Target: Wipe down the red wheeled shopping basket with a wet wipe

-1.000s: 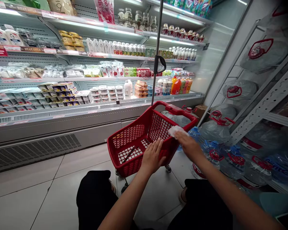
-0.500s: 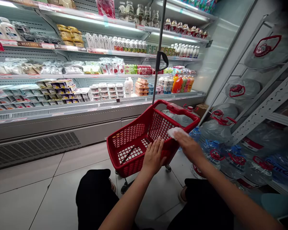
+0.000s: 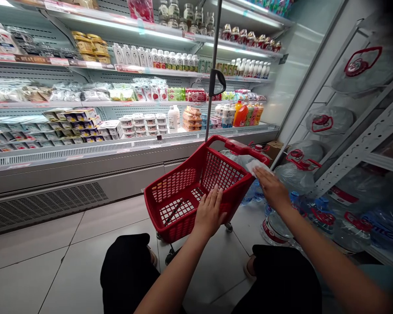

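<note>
A red plastic shopping cart [image 3: 183, 233] with latticed sides stands on the tiled floor in front of me. Flat against its near side rests my left hand [image 3: 210, 211], fingers stretched out and holding nothing. My right hand [image 3: 271, 185] presses a white wipe [image 3: 253, 165] onto the cart's rim, near the right end of the red handle [image 3: 240, 149]. Part of the wipe is covered by the fingers. A dark pole with a black loop grip [image 3: 217, 83] rises from behind the cart's back. Inside the basket a thin black strip [image 3: 174, 212] lies across the latticed bottom.
Behind the cart runs a refrigerated display [image 3: 131, 159] stocked with bottles, tubs and packets. To the right, large water bottles [image 3: 277, 226] stand on the floor and on a white metal rack [image 3: 363, 135]. My knees [image 3: 127, 266] flank the cart's near side.
My right hand has slid with the wipe up and to the right along the cart's rim, toward the handle's end. The left hand stays on the cart's side.
</note>
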A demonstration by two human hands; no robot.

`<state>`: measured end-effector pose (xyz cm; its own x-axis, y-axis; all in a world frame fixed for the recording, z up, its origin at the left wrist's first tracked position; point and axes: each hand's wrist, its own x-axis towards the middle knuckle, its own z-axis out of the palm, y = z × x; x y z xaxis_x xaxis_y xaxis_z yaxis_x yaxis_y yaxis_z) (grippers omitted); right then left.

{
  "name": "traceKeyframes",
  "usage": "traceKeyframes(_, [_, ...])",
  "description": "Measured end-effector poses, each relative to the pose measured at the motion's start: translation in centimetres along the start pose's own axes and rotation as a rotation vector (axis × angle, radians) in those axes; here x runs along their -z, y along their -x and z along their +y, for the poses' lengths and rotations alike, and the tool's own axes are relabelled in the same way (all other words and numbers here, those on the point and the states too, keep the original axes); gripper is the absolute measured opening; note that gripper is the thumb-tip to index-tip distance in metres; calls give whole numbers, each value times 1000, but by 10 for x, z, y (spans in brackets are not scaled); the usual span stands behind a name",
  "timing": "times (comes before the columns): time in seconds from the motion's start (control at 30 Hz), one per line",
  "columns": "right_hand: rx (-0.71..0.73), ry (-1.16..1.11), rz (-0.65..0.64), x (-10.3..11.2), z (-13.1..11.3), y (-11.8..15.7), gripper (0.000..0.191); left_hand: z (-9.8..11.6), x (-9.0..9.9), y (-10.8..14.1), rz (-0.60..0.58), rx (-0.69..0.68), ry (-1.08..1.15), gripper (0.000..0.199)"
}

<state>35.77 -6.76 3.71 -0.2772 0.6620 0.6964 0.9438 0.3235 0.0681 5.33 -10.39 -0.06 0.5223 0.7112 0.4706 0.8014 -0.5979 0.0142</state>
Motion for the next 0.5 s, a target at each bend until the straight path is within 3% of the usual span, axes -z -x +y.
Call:
traceKeyframes(0.1, [142, -90, -79, -16, -47, 8, 67, -2, 0, -4, -11, 5, -1, 84])
traceKeyframes(0.17, [243, -157, -137, -21, -61, 10, 68, -4, 0, -6, -17, -2, -3, 87])
traceKeyframes(0.27, [250, -177, -144, -17, -42, 1, 66, -6, -1, -7, -21, -24, -13, 90])
traceKeyframes(0.4, [63, -112, -26, -9, -1, -14, 61, -6, -3, -7, -28, -32, -26, 91])
traceKeyframes(0.5, [21, -89, 9, -15, -20, -10, 63, -3, -4, -9, -17, -14, -19, 91])
